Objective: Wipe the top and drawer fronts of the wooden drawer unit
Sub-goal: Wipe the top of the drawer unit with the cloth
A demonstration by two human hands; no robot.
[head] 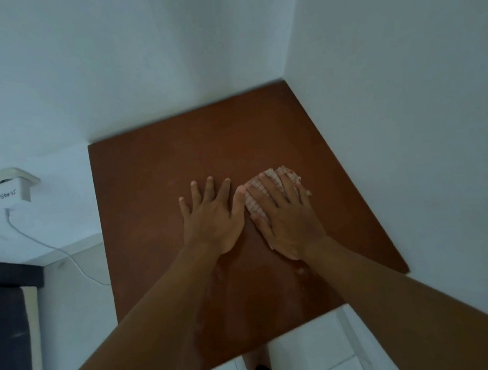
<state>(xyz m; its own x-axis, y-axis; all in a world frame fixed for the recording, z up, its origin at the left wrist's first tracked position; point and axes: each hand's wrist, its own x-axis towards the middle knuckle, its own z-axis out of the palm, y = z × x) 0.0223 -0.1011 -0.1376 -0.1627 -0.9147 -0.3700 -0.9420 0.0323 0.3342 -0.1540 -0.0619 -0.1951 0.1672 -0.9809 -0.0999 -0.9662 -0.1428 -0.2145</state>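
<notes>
The reddish-brown wooden top of the drawer unit (171, 150) fills the middle of the head view, seen from above. The drawer fronts are hidden below its front edge. My left hand (210, 219) lies flat on the top, fingers spread, holding nothing. Right beside it, my right hand (287, 222) presses flat on a checked pale cloth (254, 205) that pokes out past my fingertips and under my thumb. A faint streaky sheen shows on the wood near the front edge.
The unit stands in a corner, with white walls (411, 102) behind and on the right. A wall socket with a white charger (11, 190) and its cable (60, 253) is on the left. White floor tiles (313, 357) lie below, and a dark object (6, 337) at far left.
</notes>
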